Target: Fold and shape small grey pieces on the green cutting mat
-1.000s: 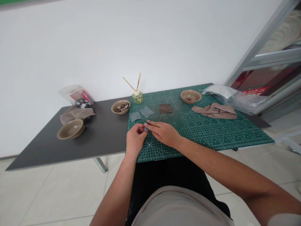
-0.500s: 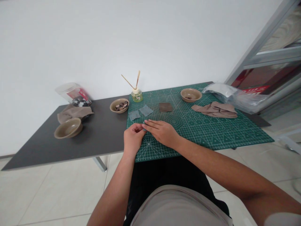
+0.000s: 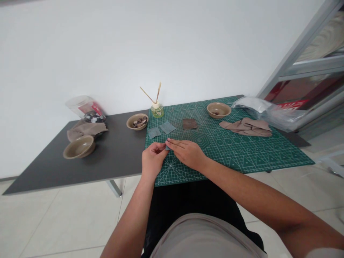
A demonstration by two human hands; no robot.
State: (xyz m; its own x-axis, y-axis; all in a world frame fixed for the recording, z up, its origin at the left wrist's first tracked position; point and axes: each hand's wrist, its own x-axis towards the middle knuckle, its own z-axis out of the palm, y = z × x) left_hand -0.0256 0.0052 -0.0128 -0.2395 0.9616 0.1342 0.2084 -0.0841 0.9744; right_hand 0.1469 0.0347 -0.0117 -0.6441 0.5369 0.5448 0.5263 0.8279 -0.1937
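Note:
Over the left part of the green cutting mat, my two hands meet on a small grey-blue piece that looks like sandpaper. My left hand pinches its left side between thumb and fingers. My right hand has its fingers together and laid across the piece, covering most of it. Whether something is wrapped inside cannot be seen. Just beyond the hands lie two flat grey-blue squares of the same look. A brown square lies to their right.
A tan bowl holds brown chunks; another bowl stands back right, a third at left. Around them are a reed bottle, brown cloths, a clear tub and a plastic bag. The wall borders the table behind.
The fingers of my right hand have shifted slightly, and more of the grey-blue piece shows between my hands. My left hand keeps its pinch. The view has moved a little.

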